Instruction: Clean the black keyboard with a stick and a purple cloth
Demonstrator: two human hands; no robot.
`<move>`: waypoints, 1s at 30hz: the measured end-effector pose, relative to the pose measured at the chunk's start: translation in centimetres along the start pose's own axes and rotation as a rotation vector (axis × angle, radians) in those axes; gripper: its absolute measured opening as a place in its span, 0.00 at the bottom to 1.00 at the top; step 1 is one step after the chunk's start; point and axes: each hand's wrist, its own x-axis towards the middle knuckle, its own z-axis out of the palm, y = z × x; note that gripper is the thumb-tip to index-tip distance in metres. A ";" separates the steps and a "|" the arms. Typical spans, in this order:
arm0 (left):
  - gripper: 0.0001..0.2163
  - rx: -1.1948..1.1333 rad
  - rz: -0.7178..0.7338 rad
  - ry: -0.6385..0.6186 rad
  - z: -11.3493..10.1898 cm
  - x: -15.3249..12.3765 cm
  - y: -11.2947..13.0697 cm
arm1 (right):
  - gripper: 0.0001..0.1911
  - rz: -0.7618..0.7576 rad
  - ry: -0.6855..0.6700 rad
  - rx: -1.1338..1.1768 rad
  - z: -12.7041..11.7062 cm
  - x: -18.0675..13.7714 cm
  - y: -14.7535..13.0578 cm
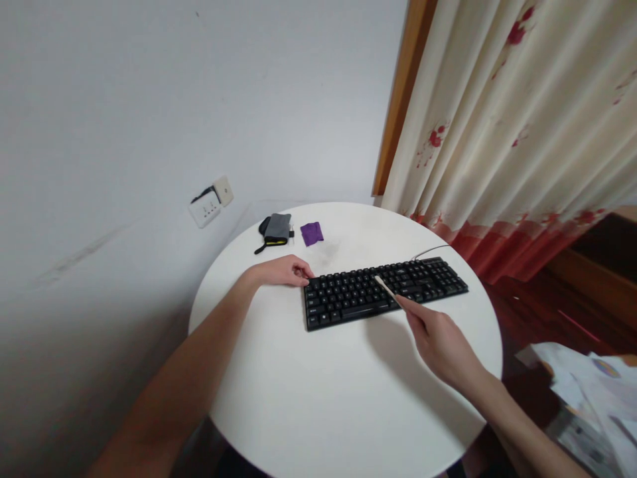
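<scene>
A black keyboard (358, 300) lies slightly angled across a round white table (298, 385). My left hand (286, 271) rests at its upper left corner, with curled fingers and the thumb gripping the edge. In my right hand (438, 338) is a slim pale toothbrush (388, 289), pinched by its handle. The brush's head reaches over the keys right of the keyboard's middle; whether the bristles touch them I cannot tell.
Near the table's back edge lie a grey and black pouch (277, 229) and a folded purple cloth (312, 234). A thin cable (430, 249) runs off behind the keyboard. The wall with a socket (205, 209) stands left, a curtain (458, 153) right, and papers (587, 392) lower right.
</scene>
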 end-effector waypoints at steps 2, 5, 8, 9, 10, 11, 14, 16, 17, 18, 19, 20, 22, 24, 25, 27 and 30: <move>0.15 0.009 0.000 0.004 0.0 -0.1 0.2 | 0.22 -0.040 -0.004 -0.004 1.1 2.0 -0.9; 0.15 0.015 -0.006 0.015 0.0 -0.2 0.5 | 0.22 -0.066 -0.027 -0.050 2.5 4.6 -2.2; 0.15 0.014 -0.007 0.016 0.0 -0.3 0.6 | 0.22 -0.054 -0.058 -0.118 3.1 5.9 -3.1; 0.15 0.012 -0.007 0.012 0.0 -0.3 0.6 | 0.23 -0.045 -0.070 -0.140 3.2 6.1 -3.4; 0.15 0.009 -0.006 0.009 0.0 -0.3 0.6 | 0.23 -0.036 -0.084 -0.161 3.3 6.2 -3.5; 0.15 0.004 -0.005 0.007 -0.1 -0.3 0.6 | 0.23 -0.030 -0.095 -0.180 3.3 6.2 -3.7; 0.15 -0.013 -0.003 0.006 -0.1 -0.2 0.5 | 0.23 -0.033 -0.117 -0.219 3.4 5.9 -3.6; 0.15 -0.014 -0.003 0.005 0.0 -0.2 0.4 | 0.24 -0.046 -0.121 -0.240 3.4 5.6 -3.2; 0.15 -0.012 -0.004 0.004 0.0 -0.1 0.3 | 0.24 -0.051 -0.121 -0.245 3.4 5.4 -2.9; 0.15 -0.009 -0.003 0.005 0.0 -0.1 0.3 | 0.24 -0.052 -0.120 -0.246 3.4 5.1 -2.7; 0.15 -0.008 -0.002 0.005 0.0 -0.1 0.2 | 0.24 -0.052 -0.116 -0.245 3.3 4.9 -2.3; 0.15 -0.008 0.000 0.006 0.0 -0.1 0.2 | 0.24 -0.051 -0.112 -0.241 3.3 4.6 -2.0; 0.15 -0.008 0.003 0.008 0.1 -0.1 0.2 | 0.23 -0.045 -0.101 -0.234 3.1 4.0 -1.4; 0.15 -0.005 0.003 0.010 0.1 -0.1 0.2 | 0.23 -0.032 -0.092 -0.233 2.8 3.5 -0.9; 0.15 -0.001 0.002 0.011 0.1 -0.1 0.2 | 0.23 -0.024 -0.091 -0.233 2.6 3.2 -0.7; 0.15 0.006 -0.001 0.011 0.0 -0.1 0.3 | 0.22 -0.008 -0.095 -0.236 2.3 2.7 -0.3; 0.15 0.007 -0.005 0.010 0.0 -0.1 0.4 | 0.22 0.027 -0.109 -0.249 1.9 2.0 0.0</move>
